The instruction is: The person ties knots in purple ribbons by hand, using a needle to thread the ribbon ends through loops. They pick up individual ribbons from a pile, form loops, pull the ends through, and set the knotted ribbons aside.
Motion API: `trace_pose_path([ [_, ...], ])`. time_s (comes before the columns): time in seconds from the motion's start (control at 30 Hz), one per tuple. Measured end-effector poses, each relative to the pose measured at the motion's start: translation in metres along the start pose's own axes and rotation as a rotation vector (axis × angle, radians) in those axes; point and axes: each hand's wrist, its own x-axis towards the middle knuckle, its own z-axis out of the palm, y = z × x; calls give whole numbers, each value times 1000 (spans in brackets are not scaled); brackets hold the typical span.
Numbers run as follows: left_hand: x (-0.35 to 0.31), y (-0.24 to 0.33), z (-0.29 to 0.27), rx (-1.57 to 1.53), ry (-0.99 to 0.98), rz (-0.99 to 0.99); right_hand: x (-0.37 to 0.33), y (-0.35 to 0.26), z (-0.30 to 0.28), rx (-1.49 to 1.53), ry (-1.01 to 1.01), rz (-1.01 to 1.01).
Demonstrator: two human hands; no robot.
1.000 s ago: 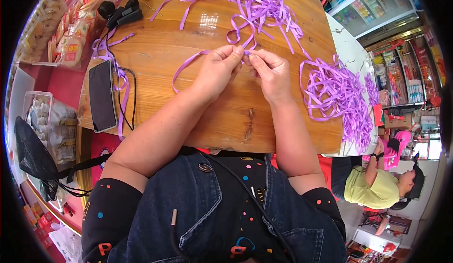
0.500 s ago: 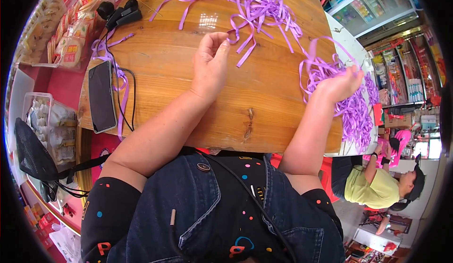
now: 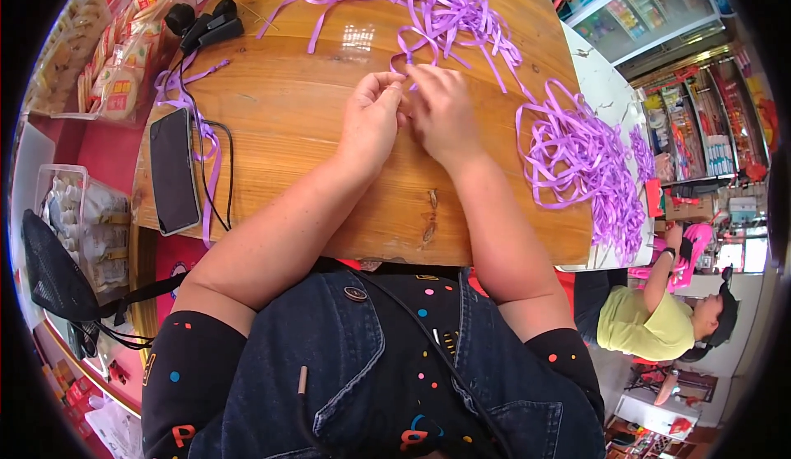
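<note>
Above the middle of the wooden table point(image 3: 329, 80), my two hands meet, fingertips almost touching. My left hand point(image 3: 369, 121) is closed in a pinch, thumb up, on a purple ribbon point(image 3: 427, 45) whose loop shows just beyond the fingers. From the right, my right hand point(image 3: 449, 117) has its fingers curled together on the same ribbon; the exact grip is partly hidden. A loose heap of purple ribbons point(image 3: 461, 6) lies beyond the hands. A second tangled pile of purple ribbons point(image 3: 577, 150) spreads over the table's right edge.
A black phone point(image 3: 175, 170) lies at the left with a black cable and another purple strap. Bagged snacks point(image 3: 124, 80) and a clear plastic box point(image 3: 86, 220) stand further left. A white marbled table point(image 3: 597, 63) adjoins at the right. A person in a yellow shirt point(image 3: 647, 323) is beyond it.
My right hand has come from the right-hand ribbon pile to the middle, beside my left hand. The ribbon it was lifting there has dropped back. My left hand has barely moved.
</note>
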Motion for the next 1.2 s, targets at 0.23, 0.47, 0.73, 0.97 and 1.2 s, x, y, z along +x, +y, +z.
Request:
trace_pose_path([
  [0.23, 4, -4, -3, -53, -12, 19, 12, 11, 28, -139, -47, 101],
  [0.47, 9, -9, -8, 62, 37, 63, 10, -1, -20, 791, 32, 613],
  [0.73, 1, 1, -1, 15, -124, 186, 10, 3, -30, 1330, 77, 818],
  [0.97, 0, -1, 2, 52, -199, 49, 10, -3, -25, 1216, 172, 756],
  [1.2, -1, 1, 0, 7, -261, -17, 10, -11, -23, 1178, 207, 692],
])
